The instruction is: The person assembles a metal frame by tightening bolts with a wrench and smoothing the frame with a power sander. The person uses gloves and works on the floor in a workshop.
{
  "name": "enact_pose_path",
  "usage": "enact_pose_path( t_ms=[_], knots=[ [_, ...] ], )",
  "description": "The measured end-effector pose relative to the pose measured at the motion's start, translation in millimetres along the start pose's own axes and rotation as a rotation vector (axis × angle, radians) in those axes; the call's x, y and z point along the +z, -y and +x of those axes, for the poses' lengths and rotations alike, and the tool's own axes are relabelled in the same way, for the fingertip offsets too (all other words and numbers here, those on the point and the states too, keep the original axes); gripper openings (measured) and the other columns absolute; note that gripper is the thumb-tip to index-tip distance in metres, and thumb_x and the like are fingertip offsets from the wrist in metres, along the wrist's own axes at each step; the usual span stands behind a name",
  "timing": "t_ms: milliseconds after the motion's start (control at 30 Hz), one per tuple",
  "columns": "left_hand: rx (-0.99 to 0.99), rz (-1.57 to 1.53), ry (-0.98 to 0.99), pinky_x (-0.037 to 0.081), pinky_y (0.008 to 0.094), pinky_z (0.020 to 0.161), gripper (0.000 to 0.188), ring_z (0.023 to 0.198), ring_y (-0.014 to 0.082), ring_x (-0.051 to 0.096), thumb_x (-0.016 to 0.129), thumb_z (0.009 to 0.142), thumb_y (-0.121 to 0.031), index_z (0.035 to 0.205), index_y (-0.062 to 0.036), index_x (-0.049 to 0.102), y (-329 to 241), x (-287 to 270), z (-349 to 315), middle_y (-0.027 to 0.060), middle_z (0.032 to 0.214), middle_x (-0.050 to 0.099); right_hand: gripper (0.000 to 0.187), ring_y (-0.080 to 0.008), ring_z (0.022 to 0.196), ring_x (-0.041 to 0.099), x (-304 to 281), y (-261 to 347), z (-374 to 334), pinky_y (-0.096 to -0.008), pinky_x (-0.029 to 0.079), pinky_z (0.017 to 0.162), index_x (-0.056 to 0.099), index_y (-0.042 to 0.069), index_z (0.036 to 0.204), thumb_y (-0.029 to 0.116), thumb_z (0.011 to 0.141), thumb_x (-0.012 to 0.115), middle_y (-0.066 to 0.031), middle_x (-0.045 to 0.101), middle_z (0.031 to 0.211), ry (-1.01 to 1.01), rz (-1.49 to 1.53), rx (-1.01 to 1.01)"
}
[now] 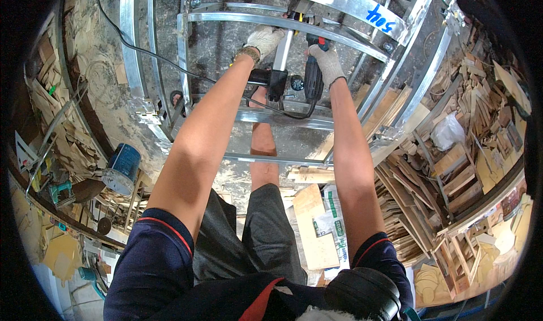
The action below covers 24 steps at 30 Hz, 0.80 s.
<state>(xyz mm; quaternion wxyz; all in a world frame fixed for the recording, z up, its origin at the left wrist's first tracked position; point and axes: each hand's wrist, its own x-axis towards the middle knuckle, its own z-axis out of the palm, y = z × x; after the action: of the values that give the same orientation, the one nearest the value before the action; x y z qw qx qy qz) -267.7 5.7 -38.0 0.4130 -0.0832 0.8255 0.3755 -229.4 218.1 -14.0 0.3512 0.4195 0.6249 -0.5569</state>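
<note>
Currently, a pale board [308, 208] and a white-and-green sack [341, 230] lie on the near side of the metal frame [243, 16]. Left of the frame: blue bucket [123, 164]. Right of it: wood offcuts [404, 194], a white plastic bag [448, 131] among them. Within the frame's outline is a black power tool [314, 79], cord looping from its near end; the gloved right hand [327, 62] has its grip closed on the upper part. Gloved left hand [266, 40], also within, beside a square metal bar [281, 52]; fingers partly hidden, grip cannot be told. Blue marking [380, 18] on the frame's far rail.
</note>
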Motion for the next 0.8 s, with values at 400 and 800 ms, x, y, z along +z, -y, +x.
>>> enact_pose_path(
  t_ms=[400, 800],
  knots=[
    [-0.027, 0.025, 0.080, 0.043, 0.0476, 0.105, 0.065, 0.127, 0.0447, 0.052, 0.045, 0.093, -0.063, 0.147, -0.0254, 0.044, 13, 6, 9, 0.0240, 0.143, 0.053, 0.027, -0.0239, 0.061, 0.064, 1, -4, -3, -0.0396, 0.052, 0.058, 0.066, -0.001, 0.085, 0.019, 0.071, 0.076, -0.0108, 0.065, 0.075, -0.044, -0.019, -0.004],
    [-0.098, 0.041, 0.084, 0.041, 0.0480, 0.108, 0.071, 0.130, 0.0447, 0.050, 0.046, 0.094, -0.063, 0.140, -0.0096, 0.056, 5, -1, 5, 0.0244, 0.142, 0.054, 0.026, -0.0242, 0.065, 0.067, -4, -5, -1, -0.0385, 0.054, 0.057, 0.067, -0.003, 0.084, 0.020, 0.075, 0.075, -0.0126, 0.066, 0.075, -0.013, 0.066, 0.002]
  ],
)
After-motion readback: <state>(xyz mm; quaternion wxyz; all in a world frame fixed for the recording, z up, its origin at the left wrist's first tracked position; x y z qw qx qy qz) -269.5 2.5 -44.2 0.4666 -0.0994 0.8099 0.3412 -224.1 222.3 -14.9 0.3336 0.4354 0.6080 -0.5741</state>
